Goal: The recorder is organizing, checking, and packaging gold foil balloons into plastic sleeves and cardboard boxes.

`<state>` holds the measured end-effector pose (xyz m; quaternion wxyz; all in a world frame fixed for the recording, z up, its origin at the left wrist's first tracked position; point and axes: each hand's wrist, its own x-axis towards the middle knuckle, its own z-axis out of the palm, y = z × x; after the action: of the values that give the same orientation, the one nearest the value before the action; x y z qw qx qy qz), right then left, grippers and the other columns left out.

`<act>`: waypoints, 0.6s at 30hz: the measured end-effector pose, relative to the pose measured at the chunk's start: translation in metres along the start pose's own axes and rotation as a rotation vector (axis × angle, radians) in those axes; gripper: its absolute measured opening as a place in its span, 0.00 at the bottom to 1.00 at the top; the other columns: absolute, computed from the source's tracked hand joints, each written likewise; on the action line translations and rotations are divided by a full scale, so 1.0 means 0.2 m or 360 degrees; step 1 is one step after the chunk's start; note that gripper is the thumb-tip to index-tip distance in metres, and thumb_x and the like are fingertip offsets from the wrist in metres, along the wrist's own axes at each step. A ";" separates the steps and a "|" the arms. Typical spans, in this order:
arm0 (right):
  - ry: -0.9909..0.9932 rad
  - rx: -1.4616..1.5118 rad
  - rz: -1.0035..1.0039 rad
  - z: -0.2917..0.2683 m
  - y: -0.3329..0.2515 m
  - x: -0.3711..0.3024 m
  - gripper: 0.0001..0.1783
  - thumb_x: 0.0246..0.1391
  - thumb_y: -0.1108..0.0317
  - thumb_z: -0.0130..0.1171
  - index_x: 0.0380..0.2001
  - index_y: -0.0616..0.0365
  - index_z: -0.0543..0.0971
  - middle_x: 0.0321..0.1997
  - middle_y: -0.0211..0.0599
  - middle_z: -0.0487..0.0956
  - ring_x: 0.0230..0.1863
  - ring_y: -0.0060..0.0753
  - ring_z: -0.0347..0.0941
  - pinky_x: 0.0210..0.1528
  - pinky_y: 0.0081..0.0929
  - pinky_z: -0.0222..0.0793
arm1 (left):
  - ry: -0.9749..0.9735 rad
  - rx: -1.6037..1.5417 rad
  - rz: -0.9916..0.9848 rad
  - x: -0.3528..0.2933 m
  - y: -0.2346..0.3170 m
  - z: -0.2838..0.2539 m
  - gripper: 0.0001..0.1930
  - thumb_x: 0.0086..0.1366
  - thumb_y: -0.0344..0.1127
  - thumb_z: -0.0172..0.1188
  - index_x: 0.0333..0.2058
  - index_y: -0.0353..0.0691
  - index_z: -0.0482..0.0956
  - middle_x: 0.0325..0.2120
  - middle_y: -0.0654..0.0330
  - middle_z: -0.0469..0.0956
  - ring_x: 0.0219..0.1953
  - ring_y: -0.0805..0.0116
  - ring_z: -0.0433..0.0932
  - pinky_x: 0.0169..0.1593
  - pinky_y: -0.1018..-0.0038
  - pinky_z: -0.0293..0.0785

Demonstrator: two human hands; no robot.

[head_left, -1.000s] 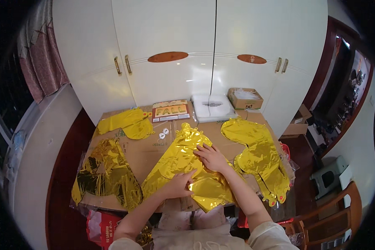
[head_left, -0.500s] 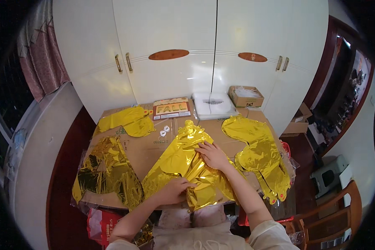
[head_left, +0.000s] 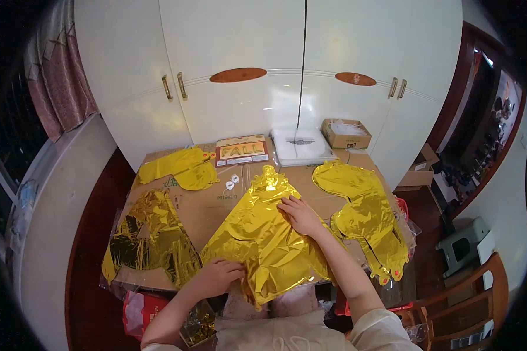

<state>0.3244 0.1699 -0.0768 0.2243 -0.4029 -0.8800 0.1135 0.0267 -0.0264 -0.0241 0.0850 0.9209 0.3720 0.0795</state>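
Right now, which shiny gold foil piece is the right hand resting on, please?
The central, roughly triangular gold foil piece: only it lies beneath the right hand.

A glossy white wardrobe (head_left: 234, 35) with brass bar handles (head_left: 167, 88) and orange-brown oval inlays (head_left: 238, 75) fills the back, its front catching pale patches of light. At left, a pinkish-brown patterned curtain (head_left: 58, 88) hangs beside a dark window (head_left: 14, 111), near a pale wall (head_left: 64, 181). The dark reddish-brown floor (head_left: 93, 251) shows beside a bench topped with brown cardboard (head_left: 202, 213). At right are a brown wooden chair (head_left: 499, 286), a grey-green plastic stool (head_left: 468, 237) and a dark red wooden door frame (head_left: 455, 93) in a white wall (head_left: 506, 187).
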 end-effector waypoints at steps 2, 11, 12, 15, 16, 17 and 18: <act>0.0010 -0.0008 -0.0011 0.00 0.00 0.00 0.24 0.57 0.70 0.48 0.58 0.49 0.71 0.64 0.42 0.68 0.67 0.50 0.58 0.69 0.52 0.48 | -0.0002 -0.0050 -0.0087 -0.04 -0.02 0.01 0.18 0.52 0.33 0.62 0.44 0.49 0.74 0.52 0.60 0.72 0.56 0.62 0.71 0.57 0.64 0.66; 0.0081 0.0149 -0.0122 0.02 0.08 0.01 0.25 0.48 0.78 0.48 0.53 0.54 0.74 0.62 0.47 0.69 0.65 0.53 0.61 0.67 0.47 0.53 | 0.0037 0.0225 -0.0202 0.13 0.12 0.04 0.31 0.62 0.58 0.55 0.58 0.46 0.68 0.59 0.54 0.66 0.65 0.54 0.60 0.62 0.47 0.57; 0.0074 0.0212 -0.0158 0.01 0.08 0.02 0.26 0.47 0.79 0.48 0.52 0.55 0.75 0.62 0.47 0.69 0.64 0.54 0.61 0.66 0.46 0.54 | -0.0048 0.0208 -0.0211 0.12 0.09 0.07 0.32 0.62 0.60 0.54 0.58 0.46 0.67 0.59 0.54 0.65 0.65 0.54 0.59 0.62 0.46 0.56; 0.0126 0.0170 -0.0121 -0.03 0.03 0.02 0.25 0.50 0.80 0.49 0.54 0.55 0.74 0.62 0.50 0.69 0.65 0.56 0.59 0.66 0.44 0.57 | -0.0105 0.0171 -0.0206 0.10 0.05 0.07 0.33 0.62 0.60 0.54 0.59 0.45 0.66 0.60 0.54 0.64 0.65 0.53 0.59 0.62 0.44 0.55; 0.0118 0.0119 -0.0136 -0.05 0.01 0.02 0.25 0.50 0.79 0.50 0.53 0.55 0.74 0.62 0.49 0.69 0.65 0.55 0.60 0.65 0.44 0.56 | -0.0091 0.0161 -0.0203 0.10 0.04 0.07 0.32 0.62 0.60 0.54 0.59 0.45 0.66 0.60 0.53 0.64 0.65 0.52 0.59 0.63 0.44 0.55; 0.0108 0.0065 -0.0150 -0.09 -0.01 0.02 0.24 0.50 0.77 0.50 0.53 0.55 0.74 0.62 0.48 0.69 0.65 0.55 0.60 0.65 0.45 0.56 | -0.0033 0.0145 -0.0192 0.09 0.02 0.06 0.32 0.62 0.58 0.55 0.58 0.45 0.67 0.59 0.53 0.66 0.64 0.52 0.61 0.62 0.46 0.57; 0.0096 0.0022 -0.0173 -0.11 -0.03 0.02 0.24 0.50 0.75 0.51 0.53 0.55 0.74 0.62 0.47 0.69 0.65 0.54 0.60 0.65 0.45 0.56 | 0.0020 0.0133 -0.0196 0.09 -0.01 0.05 0.31 0.62 0.56 0.56 0.57 0.44 0.68 0.58 0.52 0.67 0.62 0.51 0.63 0.62 0.48 0.58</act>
<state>0.3288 0.1683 -0.0541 0.2594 -0.3562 -0.8926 0.0950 0.0399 -0.0129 -0.0323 0.0490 0.8985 0.4314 0.0644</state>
